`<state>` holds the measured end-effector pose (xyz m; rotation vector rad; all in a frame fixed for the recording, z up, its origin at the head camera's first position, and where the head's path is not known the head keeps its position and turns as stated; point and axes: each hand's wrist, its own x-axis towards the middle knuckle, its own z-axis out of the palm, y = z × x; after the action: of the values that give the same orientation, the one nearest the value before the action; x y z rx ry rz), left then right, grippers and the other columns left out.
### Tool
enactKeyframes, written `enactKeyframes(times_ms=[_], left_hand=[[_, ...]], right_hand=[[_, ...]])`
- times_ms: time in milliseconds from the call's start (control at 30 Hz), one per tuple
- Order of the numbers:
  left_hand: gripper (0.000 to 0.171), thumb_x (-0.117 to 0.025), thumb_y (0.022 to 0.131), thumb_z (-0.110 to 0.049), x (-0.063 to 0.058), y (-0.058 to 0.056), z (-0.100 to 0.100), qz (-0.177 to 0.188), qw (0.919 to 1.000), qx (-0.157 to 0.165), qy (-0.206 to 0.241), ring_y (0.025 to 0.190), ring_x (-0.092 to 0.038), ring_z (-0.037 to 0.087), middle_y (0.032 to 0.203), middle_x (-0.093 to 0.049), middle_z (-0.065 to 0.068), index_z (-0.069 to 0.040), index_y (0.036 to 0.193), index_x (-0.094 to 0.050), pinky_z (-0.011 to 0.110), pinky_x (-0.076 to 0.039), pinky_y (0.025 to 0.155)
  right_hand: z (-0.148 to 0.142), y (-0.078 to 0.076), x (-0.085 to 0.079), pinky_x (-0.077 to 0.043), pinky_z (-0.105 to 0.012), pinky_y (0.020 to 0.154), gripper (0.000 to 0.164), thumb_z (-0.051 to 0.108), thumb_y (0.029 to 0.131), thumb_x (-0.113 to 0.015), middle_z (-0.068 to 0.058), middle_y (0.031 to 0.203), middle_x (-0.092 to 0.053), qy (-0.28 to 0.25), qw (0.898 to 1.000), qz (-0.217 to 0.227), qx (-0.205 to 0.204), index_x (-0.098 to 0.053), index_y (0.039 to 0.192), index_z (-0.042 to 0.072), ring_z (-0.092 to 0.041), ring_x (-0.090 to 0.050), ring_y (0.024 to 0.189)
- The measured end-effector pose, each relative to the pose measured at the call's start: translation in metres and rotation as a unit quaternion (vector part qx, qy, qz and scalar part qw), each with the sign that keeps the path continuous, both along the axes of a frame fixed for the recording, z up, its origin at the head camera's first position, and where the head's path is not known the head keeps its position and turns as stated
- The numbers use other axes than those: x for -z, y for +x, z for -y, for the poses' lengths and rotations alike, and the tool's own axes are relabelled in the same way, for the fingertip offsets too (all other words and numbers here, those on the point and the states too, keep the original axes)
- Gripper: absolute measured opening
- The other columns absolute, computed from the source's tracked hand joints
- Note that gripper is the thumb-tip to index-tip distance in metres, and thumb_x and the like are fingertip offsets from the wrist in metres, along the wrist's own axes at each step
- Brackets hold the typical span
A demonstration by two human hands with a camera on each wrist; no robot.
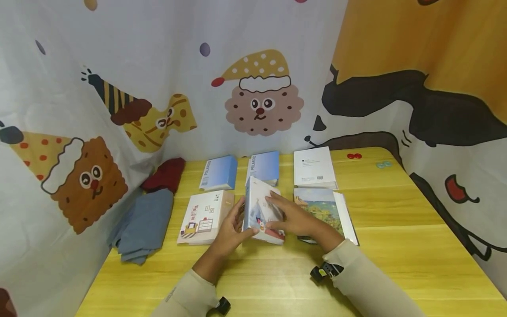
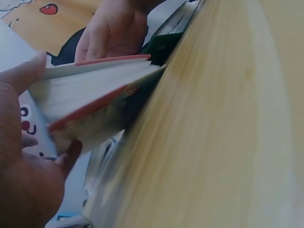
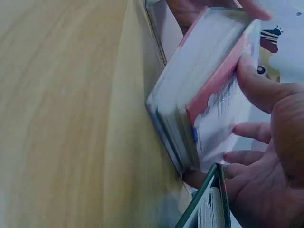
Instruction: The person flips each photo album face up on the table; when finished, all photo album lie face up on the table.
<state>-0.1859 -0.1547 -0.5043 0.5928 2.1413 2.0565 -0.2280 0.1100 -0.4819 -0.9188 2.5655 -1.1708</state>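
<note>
A thick photo album (image 1: 262, 211) with a pale illustrated cover and red lower edge is tilted up from the table. My left hand (image 1: 231, 231) grips its spine side, with the thumb near the lower edge. In the left wrist view, that hand (image 2: 28, 161) spans the thickness of the album (image 2: 95, 90). My right hand (image 1: 291, 215) holds the other side, its thumb and fingers on the cover. From the right wrist, the right hand (image 3: 270, 152) has one fingertip at the lower corner of the album (image 3: 209, 71).
Left lies a white album (image 1: 202, 220) with furniture drawings; right, a painted-landscape album (image 1: 321, 211). Behind are two blue albums (image 1: 218, 172) (image 1: 264, 167) and a white one (image 1: 314, 167). Grey-blue cloth (image 1: 146, 222), dark red cloth (image 1: 164, 174) and small red (image 1: 354, 156) and teal (image 1: 383, 165) items lie farther out.
</note>
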Motion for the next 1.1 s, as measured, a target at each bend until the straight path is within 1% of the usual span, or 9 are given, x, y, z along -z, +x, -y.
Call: enactKeyframes(times_ms=[67, 133, 267, 400, 500, 667, 733, 900, 1100], left_hand=[[0.109, -0.083, 0.094, -0.008, 0.000, 0.001, 0.000, 0.008, 0.9998, -0.007, -0.018, 0.164, -0.032, 0.045, 0.178, -0.028, 0.025, -0.002, 0.175, -0.011, 0.042, -0.039, 0.130], [0.107, -0.081, 0.093, -0.006, -0.001, 0.001, -0.001, 0.014, 0.9993, -0.012, -0.032, 0.162, -0.037, 0.045, 0.177, -0.032, 0.024, -0.005, 0.176, -0.014, 0.053, -0.038, 0.130], [0.106, -0.080, 0.091, -0.006, 0.001, -0.001, -0.002, 0.039, 0.9966, -0.034, -0.064, 0.156, -0.045, 0.047, 0.174, -0.037, 0.025, -0.010, 0.176, -0.017, 0.057, -0.040, 0.128], [0.105, -0.084, 0.091, -0.013, 0.002, -0.002, -0.002, 0.055, 0.9867, -0.081, -0.130, 0.156, -0.046, 0.045, 0.175, -0.036, 0.026, -0.011, 0.175, -0.022, 0.060, -0.038, 0.129], [0.100, -0.087, 0.090, -0.016, 0.003, -0.004, -0.002, 0.046, 0.9799, -0.100, -0.166, 0.154, -0.047, 0.046, 0.173, -0.037, 0.027, -0.007, 0.172, -0.031, 0.061, -0.037, 0.128], [0.096, -0.091, 0.087, -0.017, 0.004, -0.007, -0.001, 0.019, 0.9726, -0.103, -0.208, 0.155, -0.043, 0.052, 0.170, -0.037, 0.031, 0.001, 0.167, -0.040, 0.065, -0.035, 0.129], [0.097, -0.092, 0.087, -0.017, 0.005, -0.007, -0.002, 0.021, 0.9694, -0.103, -0.222, 0.156, -0.041, 0.053, 0.171, -0.035, 0.032, 0.001, 0.167, -0.040, 0.066, -0.033, 0.130], [0.098, -0.092, 0.087, -0.017, 0.006, -0.007, -0.003, 0.016, 0.9657, -0.098, -0.240, 0.157, -0.037, 0.057, 0.172, -0.030, 0.035, 0.004, 0.167, -0.038, 0.067, -0.033, 0.130], [0.101, -0.093, 0.087, -0.019, 0.006, -0.006, -0.006, -0.012, 0.9592, -0.102, -0.263, 0.157, -0.036, 0.059, 0.171, -0.029, 0.037, 0.005, 0.167, -0.037, 0.068, -0.033, 0.129]], right_hand=[[0.000, 0.001, 0.000, -0.032, -0.070, 0.130, 0.087, 0.043, 0.100, -0.080, -0.021, 0.182, -0.021, 0.012, 1.000, 0.000, 0.010, -0.040, 0.169, 0.007, -0.050, -0.028, 0.165], [0.001, 0.002, 0.000, -0.032, -0.070, 0.130, 0.086, 0.043, 0.100, -0.080, -0.021, 0.182, -0.023, 0.022, 1.000, 0.002, 0.021, -0.043, 0.168, 0.008, -0.050, -0.030, 0.164], [0.006, 0.005, 0.000, -0.030, -0.070, 0.130, 0.083, 0.038, 0.099, -0.082, -0.021, 0.181, -0.025, 0.046, 0.998, 0.012, 0.036, -0.046, 0.167, 0.008, -0.049, -0.031, 0.164], [0.012, 0.008, 0.000, -0.032, -0.069, 0.130, 0.084, 0.031, 0.096, -0.086, -0.024, 0.181, -0.022, 0.065, 0.997, 0.033, 0.035, -0.046, 0.166, 0.006, -0.050, -0.028, 0.165], [0.016, 0.010, 0.001, -0.033, -0.069, 0.129, 0.085, 0.030, 0.095, -0.088, -0.026, 0.180, -0.021, 0.077, 0.996, 0.035, 0.036, -0.047, 0.165, 0.005, -0.051, -0.028, 0.165], [0.017, 0.013, 0.002, -0.035, -0.070, 0.128, 0.084, 0.031, 0.094, -0.088, -0.027, 0.180, -0.022, 0.086, 0.995, 0.023, 0.042, -0.050, 0.164, 0.006, -0.052, -0.030, 0.164], [0.017, 0.013, 0.002, -0.034, -0.070, 0.128, 0.084, 0.032, 0.093, -0.088, -0.027, 0.180, -0.021, 0.089, 0.995, 0.025, 0.043, -0.050, 0.163, 0.006, -0.052, -0.029, 0.164], [0.016, 0.014, 0.000, -0.031, -0.068, 0.130, 0.082, 0.036, 0.096, -0.085, -0.024, 0.181, -0.016, 0.122, 0.992, 0.030, 0.034, -0.049, 0.164, 0.007, -0.050, -0.025, 0.166], [0.015, 0.014, -0.006, -0.033, -0.067, 0.130, 0.079, 0.032, 0.097, -0.085, -0.025, 0.181, -0.017, 0.134, 0.990, 0.034, 0.030, -0.050, 0.164, 0.007, -0.050, -0.026, 0.166]])
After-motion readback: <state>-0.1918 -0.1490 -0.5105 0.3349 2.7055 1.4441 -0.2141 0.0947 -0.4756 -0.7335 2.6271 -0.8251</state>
